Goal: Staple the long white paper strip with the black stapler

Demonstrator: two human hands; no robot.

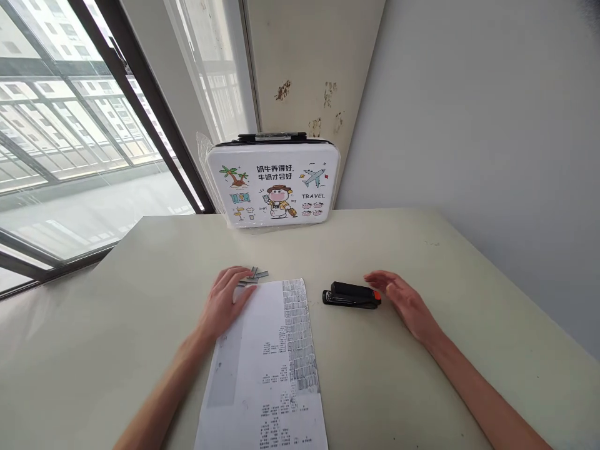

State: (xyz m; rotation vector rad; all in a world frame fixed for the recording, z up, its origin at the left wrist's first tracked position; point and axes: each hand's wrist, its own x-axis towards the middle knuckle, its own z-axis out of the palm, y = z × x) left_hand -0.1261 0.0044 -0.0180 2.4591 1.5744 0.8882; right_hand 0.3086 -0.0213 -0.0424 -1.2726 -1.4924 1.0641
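My left hand point(227, 295) rests at the top left corner of a printed sheet of paper point(262, 362), thumb apart from the fingers. Its fingertips reach the small grey strips of staples point(255, 274) lying just past the paper's top edge, partly hidden by the fingers. On the table to the right of the paper lies a black stapler point(352, 295) with an orange-red end. Beside that end is my right hand point(404, 300), loosely curved with nothing in it. Dense print runs down the right side of the sheet.
A white case point(276, 187) with cartoon travel pictures and a black handle stands upright at the back of the pale table point(389, 375). Glass sliding windows point(84, 125) are on the left. A grey wall point(492, 125) borders the table on the right.
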